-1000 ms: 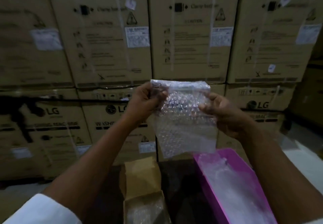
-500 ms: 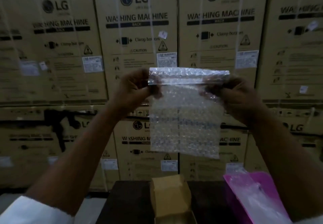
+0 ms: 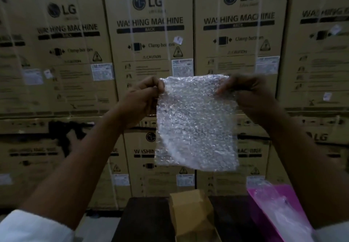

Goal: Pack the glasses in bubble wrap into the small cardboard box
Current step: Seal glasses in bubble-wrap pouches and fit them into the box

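Above the small cardboard box [image 3: 190, 215], left hand [image 3: 140, 100] and right hand [image 3: 251, 94] pinch the bubble wrap's [image 3: 196, 122] top corners — it hangs flat, apparently empty.

My left hand [image 3: 140, 100] and right hand [image 3: 249, 94] pinch the bubble wrap [image 3: 196, 122] by its top corners; it hangs above the box [image 3: 190, 215].

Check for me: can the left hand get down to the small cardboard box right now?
Probably not yet: the left hand pinches the bubble wrap held high with the right hand. The cardboard box below looks unobstructed.
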The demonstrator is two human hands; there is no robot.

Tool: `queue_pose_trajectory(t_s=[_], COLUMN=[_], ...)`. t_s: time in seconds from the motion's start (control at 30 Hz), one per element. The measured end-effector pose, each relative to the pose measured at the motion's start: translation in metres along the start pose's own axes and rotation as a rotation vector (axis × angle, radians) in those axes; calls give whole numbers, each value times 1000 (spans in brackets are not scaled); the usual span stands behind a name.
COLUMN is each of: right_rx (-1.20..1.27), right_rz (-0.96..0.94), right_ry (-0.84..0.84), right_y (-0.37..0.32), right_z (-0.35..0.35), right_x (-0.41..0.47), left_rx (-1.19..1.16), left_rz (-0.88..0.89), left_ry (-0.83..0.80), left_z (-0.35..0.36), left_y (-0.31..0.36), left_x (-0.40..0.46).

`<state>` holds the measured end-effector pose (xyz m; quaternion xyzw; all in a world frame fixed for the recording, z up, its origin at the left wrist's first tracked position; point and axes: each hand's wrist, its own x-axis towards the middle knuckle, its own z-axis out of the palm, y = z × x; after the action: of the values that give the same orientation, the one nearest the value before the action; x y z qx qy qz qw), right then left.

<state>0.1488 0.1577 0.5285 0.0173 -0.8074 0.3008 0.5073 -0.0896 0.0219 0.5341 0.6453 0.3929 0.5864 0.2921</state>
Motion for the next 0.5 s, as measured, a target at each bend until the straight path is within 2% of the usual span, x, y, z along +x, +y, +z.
queue_pose_trajectory(t_s=[0.13, 0.23, 0.4, 0.5], right_rx=[-47, -65, 148, 139], right_rz=[34, 82, 371, 444], right_ry=[-68, -73, -153, -223], right_y=[-3, 5, 21, 37], right_z=[6, 7, 5, 7], right_x=[-3, -2, -13, -28], left_rx=[15, 144, 181, 275], left_rz=[-84, -95, -48, -48], left_ry=[31, 94, 295, 245], left_z=[-5, -6, 4, 6], left_y=[-3, -9, -40, -66], left_x=[-6, -5, -8, -10])
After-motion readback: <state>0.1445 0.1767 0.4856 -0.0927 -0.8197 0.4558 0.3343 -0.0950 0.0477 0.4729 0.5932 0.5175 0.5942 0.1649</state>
